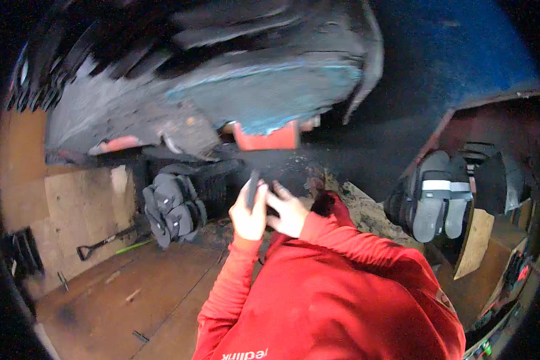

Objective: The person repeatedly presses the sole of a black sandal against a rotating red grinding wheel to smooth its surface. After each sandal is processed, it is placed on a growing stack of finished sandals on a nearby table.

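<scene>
My left hand (248, 210) is closed on a narrow dark grey piece (252, 187), held upright below the middle of the view. My right hand (285, 210) is just to its right, fingers bent toward that piece; they are blurred, and I cannot tell if they grip it. Beyond both hands is a dark, stained work surface (294, 165), with a red block (267, 140) under a worn grey and blue covering (264, 96).
A bundle of dark sandals (174, 207) is at the left, grey-soled slides (432, 198) at the right. Plywood boards (84, 210), a black-handled tool (102, 246) and a brown floor (114, 312) are lower left; a wooden panel (471, 240) stands at the right.
</scene>
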`<state>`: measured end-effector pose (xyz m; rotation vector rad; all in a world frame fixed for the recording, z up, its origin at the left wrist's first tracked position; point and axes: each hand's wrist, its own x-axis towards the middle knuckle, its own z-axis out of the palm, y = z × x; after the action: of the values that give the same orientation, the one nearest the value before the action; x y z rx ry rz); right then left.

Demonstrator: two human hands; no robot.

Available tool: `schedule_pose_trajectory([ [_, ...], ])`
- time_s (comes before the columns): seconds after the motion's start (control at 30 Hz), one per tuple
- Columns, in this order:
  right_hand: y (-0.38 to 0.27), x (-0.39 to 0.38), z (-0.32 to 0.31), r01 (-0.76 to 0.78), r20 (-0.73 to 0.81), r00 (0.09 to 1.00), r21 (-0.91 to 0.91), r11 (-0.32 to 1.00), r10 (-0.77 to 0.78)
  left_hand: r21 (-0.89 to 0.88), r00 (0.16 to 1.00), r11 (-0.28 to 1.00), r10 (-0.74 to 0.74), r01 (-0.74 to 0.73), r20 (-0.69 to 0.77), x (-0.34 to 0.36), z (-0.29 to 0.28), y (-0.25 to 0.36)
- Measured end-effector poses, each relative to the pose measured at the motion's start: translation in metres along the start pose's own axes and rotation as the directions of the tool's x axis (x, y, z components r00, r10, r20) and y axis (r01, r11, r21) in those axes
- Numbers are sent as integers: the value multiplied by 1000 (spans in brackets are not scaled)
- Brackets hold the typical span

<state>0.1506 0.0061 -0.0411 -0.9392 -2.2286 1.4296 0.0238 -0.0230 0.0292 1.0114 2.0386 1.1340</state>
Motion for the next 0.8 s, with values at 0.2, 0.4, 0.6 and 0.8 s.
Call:
schedule_pose_trajectory([
  [0.2, -6, 29, -28, -39, -58, 997, 166, 985, 49, 162, 971, 959, 239, -232, -28, 43, 9, 11],
  [0.4, -14, 35, -34, -171, 160, 984, 748, 641, 76, 321, 973, 918, 224, -232, 64, 55, 1, 25],
  [0.6, -13, 48, -65, -555, 484, 832, 739, 383, 273, 430, 981, 900, -16, -70, 193, 77, 16, 25],
  [0.8, -6, 43, -65, -222, 216, 964, 321, 921, 157, 37, 981, 981, 190, -188, -49, 49, 24, 18],
])
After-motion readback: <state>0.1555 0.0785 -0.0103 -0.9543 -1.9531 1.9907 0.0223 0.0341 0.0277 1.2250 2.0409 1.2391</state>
